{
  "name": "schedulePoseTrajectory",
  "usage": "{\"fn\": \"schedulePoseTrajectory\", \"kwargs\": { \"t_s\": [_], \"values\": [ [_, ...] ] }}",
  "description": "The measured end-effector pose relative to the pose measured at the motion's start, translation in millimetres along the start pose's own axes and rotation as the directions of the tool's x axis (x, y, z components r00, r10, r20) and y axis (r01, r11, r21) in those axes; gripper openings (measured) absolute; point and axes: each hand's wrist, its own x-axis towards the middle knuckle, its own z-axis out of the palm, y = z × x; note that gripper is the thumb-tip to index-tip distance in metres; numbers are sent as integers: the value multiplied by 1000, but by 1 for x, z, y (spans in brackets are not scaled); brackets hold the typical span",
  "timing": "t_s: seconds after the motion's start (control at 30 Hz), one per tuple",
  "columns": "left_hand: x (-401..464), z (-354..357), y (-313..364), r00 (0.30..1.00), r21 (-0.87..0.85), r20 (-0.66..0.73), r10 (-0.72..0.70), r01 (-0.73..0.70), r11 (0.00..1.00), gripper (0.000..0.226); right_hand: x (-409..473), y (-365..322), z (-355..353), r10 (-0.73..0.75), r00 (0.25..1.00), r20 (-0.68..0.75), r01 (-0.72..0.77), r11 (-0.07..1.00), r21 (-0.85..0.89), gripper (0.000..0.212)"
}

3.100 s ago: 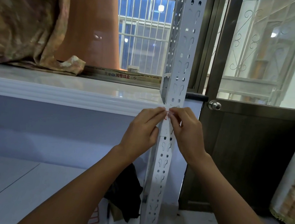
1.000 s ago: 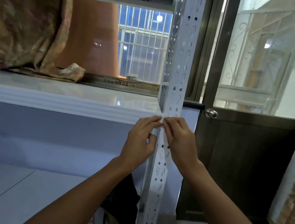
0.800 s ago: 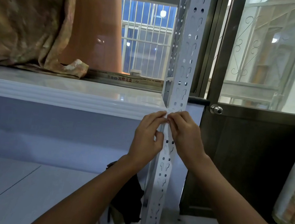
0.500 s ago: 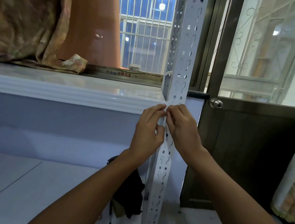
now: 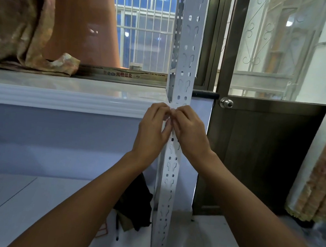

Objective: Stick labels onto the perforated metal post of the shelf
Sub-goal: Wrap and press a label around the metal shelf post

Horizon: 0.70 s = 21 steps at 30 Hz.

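The white perforated metal post (image 5: 187, 50) runs upright through the middle of the view, floor to top. My left hand (image 5: 153, 130) and my right hand (image 5: 189, 131) meet in front of it at the height of the shelf's front edge. Their fingertips pinch a small pale label (image 5: 171, 109), most of which the fingers hide. Whether the label touches the post I cannot tell.
A white glossy shelf board (image 5: 59, 94) stretches left of the post, with a patterned cloth (image 5: 23, 20) heaped on it. A dark door with a round knob (image 5: 226, 103) stands right. Dark fabric (image 5: 137, 204) lies on the floor by the post's foot. A curtain (image 5: 323, 163) hangs far right.
Both hands have stayed pinched together at the post. The view has shifted slightly; the fingers have made only small movements on the label.
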Motion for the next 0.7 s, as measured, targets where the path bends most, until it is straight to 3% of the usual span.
{"fn": "schedulePoseTrajectory", "kwargs": {
  "t_s": [0.27,0.7],
  "values": [
    [1,-1,-4,1000,20,22,10,-10,1000,19,7,2,5,86,996,-3,-86,996,31,4],
    [-2,1,-5,999,-2,-38,8,-8,1000,28,1,11,5,-55,996,70,60,996,-71,18]
  ]
}}
